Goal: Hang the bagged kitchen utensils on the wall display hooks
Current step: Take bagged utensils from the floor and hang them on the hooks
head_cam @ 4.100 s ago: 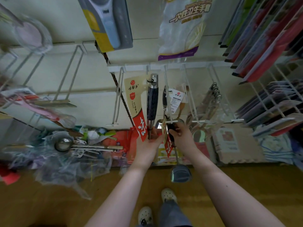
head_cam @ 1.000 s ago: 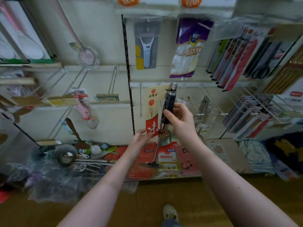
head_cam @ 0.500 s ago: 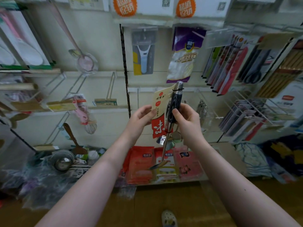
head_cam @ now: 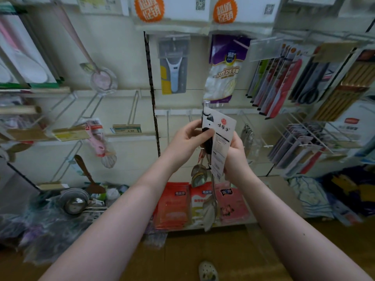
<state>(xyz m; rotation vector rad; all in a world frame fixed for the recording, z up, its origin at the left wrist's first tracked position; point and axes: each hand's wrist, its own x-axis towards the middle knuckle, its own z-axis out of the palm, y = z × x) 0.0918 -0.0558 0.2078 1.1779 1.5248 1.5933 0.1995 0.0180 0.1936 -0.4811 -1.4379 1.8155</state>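
White card (head_cam: 222,136) and black handle (head_cam: 208,144) of bagged utensil (head_cam: 210,209) are sitting between your hands, in front of wall display's middle rail (head_cam: 178,112). Left hand (head_cam: 187,139) is pinching handle high up, fingers curled. Right hand (head_cam: 235,156) is gripping card's lower part from behind. Long axis is running near vertical: hang end pointing up at rail, head dangling down. Wire hook (head_cam: 167,124) is jutting just left of left hand, so left hand is lying nearer.
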